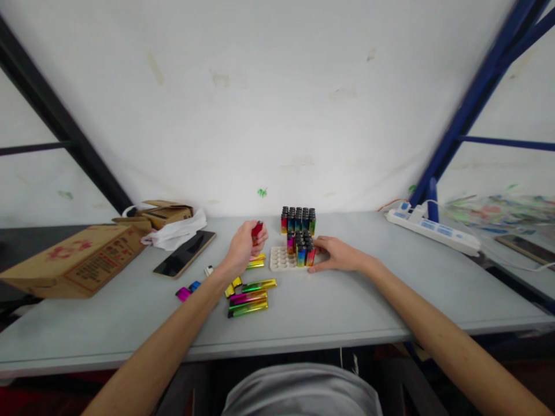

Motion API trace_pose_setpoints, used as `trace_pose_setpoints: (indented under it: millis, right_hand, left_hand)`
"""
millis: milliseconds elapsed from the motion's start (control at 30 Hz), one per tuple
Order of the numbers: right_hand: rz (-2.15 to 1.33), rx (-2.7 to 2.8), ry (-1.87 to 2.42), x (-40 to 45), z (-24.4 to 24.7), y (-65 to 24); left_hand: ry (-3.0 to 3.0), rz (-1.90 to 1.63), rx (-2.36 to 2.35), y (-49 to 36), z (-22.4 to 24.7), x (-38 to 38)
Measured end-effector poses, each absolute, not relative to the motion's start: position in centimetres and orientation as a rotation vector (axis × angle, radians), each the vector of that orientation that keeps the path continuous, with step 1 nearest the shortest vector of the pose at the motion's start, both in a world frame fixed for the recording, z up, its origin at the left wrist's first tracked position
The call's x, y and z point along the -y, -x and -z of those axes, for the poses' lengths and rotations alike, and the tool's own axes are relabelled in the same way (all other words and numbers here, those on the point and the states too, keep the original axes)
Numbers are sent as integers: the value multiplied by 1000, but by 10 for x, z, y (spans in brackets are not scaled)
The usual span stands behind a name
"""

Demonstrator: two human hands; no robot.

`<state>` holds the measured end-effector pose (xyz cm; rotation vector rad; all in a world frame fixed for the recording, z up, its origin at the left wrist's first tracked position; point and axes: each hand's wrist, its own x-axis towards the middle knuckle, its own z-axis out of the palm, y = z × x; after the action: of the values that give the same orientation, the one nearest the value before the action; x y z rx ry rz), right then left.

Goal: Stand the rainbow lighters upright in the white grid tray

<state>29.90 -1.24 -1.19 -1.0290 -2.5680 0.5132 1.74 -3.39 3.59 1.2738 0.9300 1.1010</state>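
My left hand [245, 245] is closed round a red lighter [257, 229], raised just left of a white tray with round holes [281, 260]. Several coloured lighters [301, 254] stand upright in the tray's right part, while holes at its left are bare. My right hand [333, 254] touches the tray's right edge and the lighters there, fingers apart around that side. Behind the tray stands a block of upright lighters with black tops [298, 221]. Loose lighters [248, 303] in yellow, green and pink lie on the table below my left hand.
On the grey table [347, 306], a phone [185, 254], a white plastic bag [177, 232] and cardboard boxes [82, 257] lie to the left. Pink and blue lighters [184, 293] are beside my left forearm. A white power strip [433, 231] lies at the right by a blue frame.
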Motion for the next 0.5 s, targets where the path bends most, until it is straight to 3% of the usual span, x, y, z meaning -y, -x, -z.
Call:
trace_pose_setpoints:
  millis: [500]
  right_hand:
    - [-491,2568,1042,11,13,-299]
  left_hand:
    - [-1571,-1039,-938,-29,-22,39]
